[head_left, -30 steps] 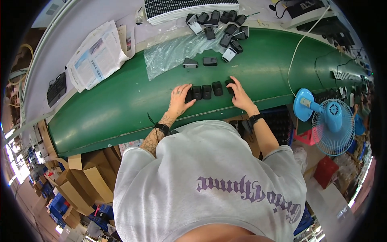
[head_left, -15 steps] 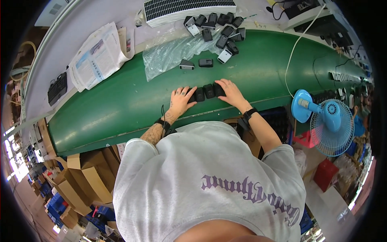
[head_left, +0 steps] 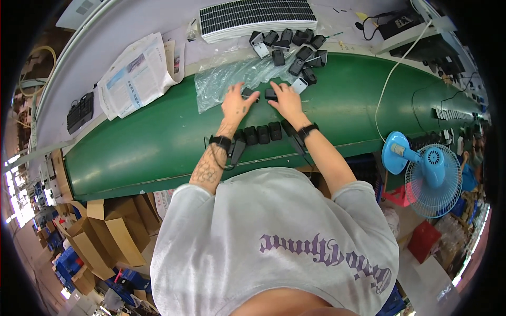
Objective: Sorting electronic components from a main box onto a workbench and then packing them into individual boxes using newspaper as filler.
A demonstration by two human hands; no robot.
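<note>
Largest first: the green surface [head_left: 147, 145] spans the view, curved by the lens. Clear plastic sheet [head_left: 213, 87] lies along its back side. Blue fan [head_left: 436, 152] stands off to the right, beyond the near edge.

Left hand [head_left: 235, 104]: thumb and index spread apart, the dark wedge-shaped unit [head_left: 250, 94] between them, just ahead of the sheet. Right hand [head_left: 289, 103]: fingers likewise apart, straddling the flat black unit [head_left: 271, 94]. No closed grip seen on either; light contact cannot be told.

Cluster of black units [head_left: 296, 64]: loose, mixed orientations, at the back edge. Row of black units [head_left: 263, 135]: at least three side by side between the forearms; the ends are partly hidden there, so no full count. White-faced unit [head_left: 299, 86]: tilted, just behind the right hand.

Progress, judged from layout: row formed; the two units at the hands lie outside it, as does the whole cluster.

Edges and room: row sits close to the near edge, little margin. Green stretches widely left of the left forearm. To the right, room runs as far as the hanging white cable [head_left: 381, 87]. Behind the right hand, the cluster crowds the reach.
</note>
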